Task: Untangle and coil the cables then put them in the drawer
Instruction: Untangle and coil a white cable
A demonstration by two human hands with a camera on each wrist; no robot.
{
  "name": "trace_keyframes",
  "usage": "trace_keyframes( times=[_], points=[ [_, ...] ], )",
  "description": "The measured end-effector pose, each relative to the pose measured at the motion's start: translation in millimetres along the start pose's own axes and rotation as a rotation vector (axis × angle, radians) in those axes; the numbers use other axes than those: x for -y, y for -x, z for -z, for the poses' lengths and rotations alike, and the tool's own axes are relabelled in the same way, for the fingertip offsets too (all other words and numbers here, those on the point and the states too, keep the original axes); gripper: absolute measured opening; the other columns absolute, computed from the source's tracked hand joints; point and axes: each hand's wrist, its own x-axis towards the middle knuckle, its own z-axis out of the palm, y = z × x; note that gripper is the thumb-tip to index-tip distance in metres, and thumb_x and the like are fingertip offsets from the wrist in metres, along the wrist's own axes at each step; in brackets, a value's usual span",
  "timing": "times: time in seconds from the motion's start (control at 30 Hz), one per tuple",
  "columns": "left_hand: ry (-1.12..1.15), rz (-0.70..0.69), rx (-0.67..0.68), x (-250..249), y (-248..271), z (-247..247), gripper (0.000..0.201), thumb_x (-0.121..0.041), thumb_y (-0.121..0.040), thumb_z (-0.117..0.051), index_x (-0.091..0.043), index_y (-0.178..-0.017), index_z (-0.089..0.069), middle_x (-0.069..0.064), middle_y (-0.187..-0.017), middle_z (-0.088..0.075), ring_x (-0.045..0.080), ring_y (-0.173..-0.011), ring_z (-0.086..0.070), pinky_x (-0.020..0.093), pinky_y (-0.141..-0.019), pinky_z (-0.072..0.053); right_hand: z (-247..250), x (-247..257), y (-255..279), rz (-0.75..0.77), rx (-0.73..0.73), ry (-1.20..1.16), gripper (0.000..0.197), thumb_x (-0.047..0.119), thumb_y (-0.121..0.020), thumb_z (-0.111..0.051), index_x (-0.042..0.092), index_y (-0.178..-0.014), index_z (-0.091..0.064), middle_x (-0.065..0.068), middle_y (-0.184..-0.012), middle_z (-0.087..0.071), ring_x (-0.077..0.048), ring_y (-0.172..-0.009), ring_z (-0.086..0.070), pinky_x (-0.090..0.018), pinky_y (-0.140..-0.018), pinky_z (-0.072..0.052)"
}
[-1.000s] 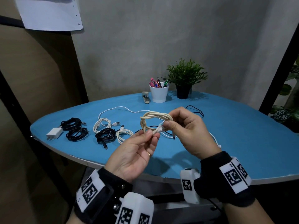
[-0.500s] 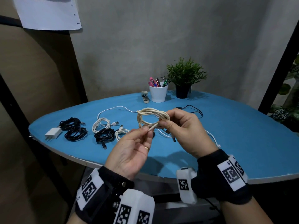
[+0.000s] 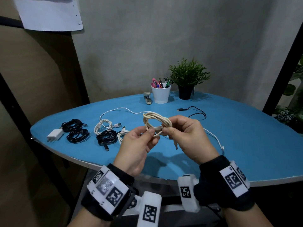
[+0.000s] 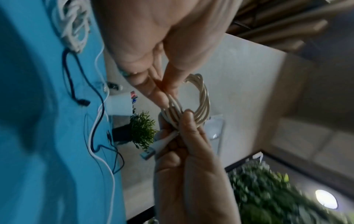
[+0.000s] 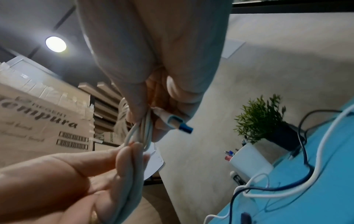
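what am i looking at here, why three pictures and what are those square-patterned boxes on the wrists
No robot here: a person works with bare hands. The boxes are wrist-worn cameras with printed markers. One picture comes from a camera on the head, looking down; the other two look along each hand from the wrists, so they appear tilted.

Both hands hold one cream cable coil above a blue table. The left hand pinches its strands; the right hand grips the other side, with the cable's plug sticking out by its fingers.

On the table lie coiled black cables, a white charger, small white coils, loose white and black cables, a pen cup, a stapler and a plant.
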Motion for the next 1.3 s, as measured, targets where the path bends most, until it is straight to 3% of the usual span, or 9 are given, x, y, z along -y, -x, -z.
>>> trace_keyframes(
  times=[0.1,0.23,0.37,0.5,0.6,0.7,0.83,1.0,1.3],
  points=[
    [-0.280,-0.136,-0.013,1.7,-0.3,-0.8,0.007,-0.007,-0.092,-0.054,-0.008,-0.089,-0.060,0.004,-0.078,-0.065,0.012,-0.064,-0.057,0.018,-0.062,-0.051,4.0,-0.7,-1.2,-0.023,-0.011,-0.031,0.017,-0.001,-0.084,-0.064,0.015,-0.083,-0.068,-0.017,-0.078,-0.070,-0.025,-0.071,-0.062,-0.042,-0.063,-0.050],
    [-0.397,-0.279,-0.010,6.1,1.1,-6.0,0.005,-0.013,-0.093,-0.054,-0.013,-0.088,-0.054,0.013,-0.092,-0.066,0.022,-0.085,-0.063,0.030,-0.070,-0.051,1.6,1.2,-1.7,-0.019,-0.004,-0.116,0.017,-0.007,-0.084,-0.061,0.009,-0.085,-0.066,-0.009,-0.072,-0.068,-0.011,-0.062,-0.061,-0.025,-0.059,-0.049],
    [-0.373,-0.372,-0.055,6.8,-1.7,-9.5,0.016,-0.005,-0.091,-0.056,-0.016,-0.080,-0.049,0.003,-0.073,-0.057,0.017,-0.069,-0.056,0.039,-0.071,-0.048,-8.8,-1.0,2.9,-0.028,0.041,-0.146,0.017,-0.008,-0.084,-0.061,0.007,-0.087,-0.066,-0.008,-0.068,-0.067,-0.013,-0.060,-0.060,-0.023,-0.056,-0.048],
    [-0.560,-0.314,0.023,-4.4,-6.1,0.6,0.019,-0.013,-0.085,-0.065,-0.018,-0.072,-0.053,0.001,-0.063,-0.051,0.012,-0.057,-0.045,0.024,-0.056,-0.040,-3.2,-1.1,2.2,-0.033,-0.012,-0.142,0.017,-0.007,-0.083,-0.062,0.009,-0.085,-0.069,-0.007,-0.068,-0.068,-0.014,-0.061,-0.062,-0.024,-0.057,-0.049],
    [-0.586,-0.238,0.203,-9.4,-0.4,6.1,0.015,-0.024,-0.084,-0.065,-0.010,-0.089,-0.064,0.005,-0.085,-0.068,0.003,-0.068,-0.057,0.009,-0.061,-0.041,2.5,2.6,0.3,-0.035,-0.062,-0.177,0.014,-0.005,-0.083,-0.062,0.008,-0.083,-0.067,-0.004,-0.066,-0.068,-0.014,-0.059,-0.062,-0.025,-0.056,-0.050],
    [-0.548,-0.312,0.208,-8.6,1.5,10.4,0.022,-0.017,-0.084,-0.066,-0.015,-0.104,-0.057,0.000,-0.106,-0.065,0.009,-0.089,-0.061,0.015,-0.070,-0.045,6.6,2.7,-2.2,-0.057,-0.068,-0.180,0.014,-0.004,-0.085,-0.061,0.008,-0.083,-0.066,-0.007,-0.067,-0.068,-0.014,-0.058,-0.062,-0.024,-0.055,-0.051],
    [-0.418,-0.299,0.273,-11.1,-0.5,12.4,0.022,-0.005,-0.084,-0.066,-0.014,-0.103,-0.059,-0.003,-0.096,-0.064,0.005,-0.078,-0.058,0.012,-0.060,-0.044,5.2,0.9,0.1,-0.102,-0.042,-0.210,0.012,-0.003,-0.086,-0.059,0.007,-0.083,-0.064,-0.005,-0.065,-0.066,-0.013,-0.056,-0.061,-0.022,-0.053,-0.049],
    [-0.296,-0.243,0.472,-6.7,-0.4,17.6,0.026,-0.013,-0.076,-0.068,-0.013,-0.102,-0.063,0.003,-0.104,-0.069,0.016,-0.093,-0.060,0.017,-0.071,-0.046,7.3,3.8,-1.0,-0.124,-0.051,-0.293,0.008,0.001,-0.086,-0.059,0.007,-0.085,-0.064,-0.007,-0.067,-0.067,-0.016,-0.056,-0.057,-0.022,-0.051,-0.049],
    [-0.353,-0.283,0.313,-2.5,-1.5,10.0,0.023,-0.030,-0.086,-0.060,-0.007,-0.089,-0.064,0.005,-0.078,-0.068,0.012,-0.062,-0.058,0.024,-0.063,-0.047,4.5,4.7,2.0,-0.123,-0.047,-0.345,0.010,0.008,-0.077,-0.065,0.006,-0.087,-0.066,-0.010,-0.070,-0.069,-0.017,-0.059,-0.064,-0.023,-0.054,-0.052]
  ],
)
